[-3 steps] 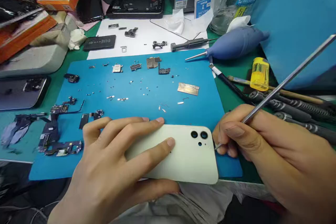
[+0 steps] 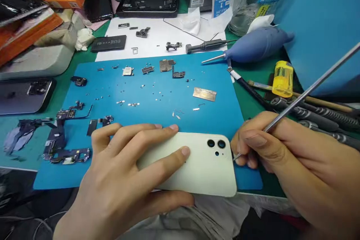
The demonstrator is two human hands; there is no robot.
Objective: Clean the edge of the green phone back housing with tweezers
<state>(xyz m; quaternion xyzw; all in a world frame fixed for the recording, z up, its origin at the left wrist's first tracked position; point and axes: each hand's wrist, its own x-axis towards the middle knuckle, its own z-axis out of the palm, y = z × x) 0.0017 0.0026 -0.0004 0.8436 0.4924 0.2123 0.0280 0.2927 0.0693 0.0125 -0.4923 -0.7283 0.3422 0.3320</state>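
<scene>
A white phone back housing (image 2: pixel 208 172) with two large lens openings lies face down at the near edge of the blue mat (image 2: pixel 149 108). My left hand (image 2: pixel 126 172) grips it, fingers over its back and far edge, thumb along the near edge. Pinched in my right hand (image 2: pixel 270 150) is a thin metal rod tool (image 2: pixel 306 93), slanting up to the right. Its narrow tip meets the housing's right edge, beside the lens openings. Left of my left hand lie a dark flex-cable assembly (image 2: pixel 54 138) and a small black part with a connector (image 2: pixel 92 126).
Small screws and metal brackets (image 2: pixel 133 104) are scattered over the mat. Behind it are a battery (image 2: pixel 109 43), a screwdriver (image 2: pixel 206 46) and a blue air blower (image 2: pixel 258 47). At right lie a yellow-capped item (image 2: pixel 282 78) and dark-handled tools (image 2: pixel 317 114); another phone (image 2: pixel 22 95) is at left.
The whole view has shifted slightly, so everything sits a little further right. Both hands keep the same hold, and the tool tip stays at the housing's right edge.
</scene>
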